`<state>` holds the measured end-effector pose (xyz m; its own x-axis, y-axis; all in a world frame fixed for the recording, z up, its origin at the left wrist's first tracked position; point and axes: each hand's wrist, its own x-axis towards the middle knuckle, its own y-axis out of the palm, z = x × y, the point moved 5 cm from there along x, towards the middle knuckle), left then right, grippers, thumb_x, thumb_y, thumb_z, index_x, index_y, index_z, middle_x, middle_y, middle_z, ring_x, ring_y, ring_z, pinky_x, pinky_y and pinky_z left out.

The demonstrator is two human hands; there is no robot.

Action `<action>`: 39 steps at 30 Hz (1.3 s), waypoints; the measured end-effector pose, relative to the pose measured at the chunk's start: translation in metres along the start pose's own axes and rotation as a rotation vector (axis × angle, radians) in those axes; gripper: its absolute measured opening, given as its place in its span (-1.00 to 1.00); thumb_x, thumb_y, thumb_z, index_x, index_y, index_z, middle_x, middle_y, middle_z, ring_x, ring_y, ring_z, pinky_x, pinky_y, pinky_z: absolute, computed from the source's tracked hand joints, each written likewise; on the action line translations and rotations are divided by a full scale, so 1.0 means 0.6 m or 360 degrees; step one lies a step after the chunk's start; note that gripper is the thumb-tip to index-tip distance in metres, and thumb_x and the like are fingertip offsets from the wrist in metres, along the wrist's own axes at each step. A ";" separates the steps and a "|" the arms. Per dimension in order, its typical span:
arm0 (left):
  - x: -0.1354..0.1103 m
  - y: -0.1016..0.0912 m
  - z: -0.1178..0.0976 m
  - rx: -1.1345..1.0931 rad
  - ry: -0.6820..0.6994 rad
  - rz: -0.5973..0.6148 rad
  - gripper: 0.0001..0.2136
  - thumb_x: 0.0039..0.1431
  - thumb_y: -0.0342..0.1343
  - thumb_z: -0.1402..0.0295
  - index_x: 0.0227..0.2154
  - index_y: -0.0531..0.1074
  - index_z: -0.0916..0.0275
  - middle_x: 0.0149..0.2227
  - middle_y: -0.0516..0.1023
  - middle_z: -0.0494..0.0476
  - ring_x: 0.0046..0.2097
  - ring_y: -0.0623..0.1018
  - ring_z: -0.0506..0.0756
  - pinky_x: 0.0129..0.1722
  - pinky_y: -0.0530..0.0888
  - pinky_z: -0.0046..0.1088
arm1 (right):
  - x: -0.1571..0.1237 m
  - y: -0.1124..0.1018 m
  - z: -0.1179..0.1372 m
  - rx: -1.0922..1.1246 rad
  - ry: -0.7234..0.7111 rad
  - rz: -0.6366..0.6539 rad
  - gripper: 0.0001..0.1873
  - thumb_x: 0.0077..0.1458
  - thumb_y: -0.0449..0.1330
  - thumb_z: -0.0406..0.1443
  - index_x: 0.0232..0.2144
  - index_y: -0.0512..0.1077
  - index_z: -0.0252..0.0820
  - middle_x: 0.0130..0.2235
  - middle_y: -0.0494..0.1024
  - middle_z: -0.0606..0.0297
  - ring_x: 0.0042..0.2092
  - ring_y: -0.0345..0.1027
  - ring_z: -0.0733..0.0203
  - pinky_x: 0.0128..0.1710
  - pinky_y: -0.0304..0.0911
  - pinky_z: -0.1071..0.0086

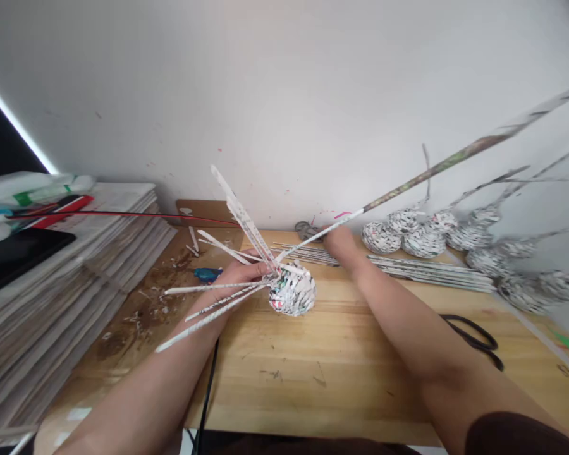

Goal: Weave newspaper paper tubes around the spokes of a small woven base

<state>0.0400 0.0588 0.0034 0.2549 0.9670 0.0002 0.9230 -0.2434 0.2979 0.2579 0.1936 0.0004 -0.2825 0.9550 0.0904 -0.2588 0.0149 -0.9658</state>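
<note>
My left hand (245, 273) is closed around the neck of a small woven ball of rolled newspaper (293, 291), held above the table. Several loose paper strips (203, 319) fan out from the neck, up and to the left. One long rolled-paper rod (398, 188) runs from the ball to the upper right, out of view. My right hand (340, 243) reaches to the back of the table, beside a grey lump (308, 230) and over a bundle of paper rods (422, 272). Its fingers are blurred and mostly hidden, so a hold is not visible.
Several finished woven balls (424, 240) with tails stand at the back right. Scissors (477, 338) lie partly behind my right forearm. On the left are a tall newspaper stack (99, 272), a phone (28, 256), a blue object (207, 274) and paper scraps. A dark cable (209, 392) hangs at the front.
</note>
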 end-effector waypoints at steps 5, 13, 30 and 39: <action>-0.006 0.007 0.004 -0.0008 -0.0058 0.0067 -0.68 -0.21 0.46 0.21 -0.48 0.51 0.31 -0.53 0.49 0.07 -0.52 0.43 0.01 -0.53 0.34 -0.48 | -0.001 0.005 -0.021 -0.0044 0.0127 -0.0178 -0.63 0.19 0.09 -0.38 -0.06 0.62 -0.24 -0.07 0.66 -0.03 0.02 0.48 -0.08 -0.01 0.28 0.26; -0.005 0.015 0.002 0.0020 0.0040 0.0228 -0.70 -0.20 0.47 0.20 -0.51 0.54 0.29 -0.51 0.49 0.07 -0.49 0.46 0.03 -0.50 0.37 -0.46 | -0.018 0.001 -0.023 -0.0024 0.0161 -0.0248 -0.66 0.20 0.17 -0.25 -0.08 0.60 -0.31 -0.09 0.65 -0.08 -0.01 0.49 -0.11 -0.06 0.30 0.25; -0.007 0.026 -0.007 0.0314 0.0146 0.0300 -0.77 -0.12 0.47 0.27 -0.48 0.59 0.30 -0.42 0.56 0.08 -0.39 0.54 0.04 -0.40 0.48 -0.48 | -0.007 -0.006 -0.023 0.0181 0.0162 -0.0387 -0.78 0.09 0.28 -0.25 -0.25 0.65 -0.22 -0.24 0.69 0.09 -0.16 0.53 -0.02 -0.15 0.33 0.29; -0.016 0.033 -0.012 0.0461 -0.0013 0.0030 -0.69 -0.16 0.46 0.17 -0.48 0.55 0.30 -0.47 0.60 0.09 -0.43 0.54 0.06 -0.41 0.47 -0.44 | -0.010 -0.001 -0.015 0.0226 -0.0022 -0.0425 -0.68 0.16 0.19 -0.40 -0.07 0.60 -0.19 -0.06 0.67 0.11 0.02 0.48 -0.01 0.05 0.28 0.25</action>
<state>0.0538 0.0456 0.0162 0.2741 0.9617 -0.0050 0.9616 -0.2740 0.0129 0.2680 0.1903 -0.0015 -0.1996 0.9187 0.3408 -0.4520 0.2223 -0.8639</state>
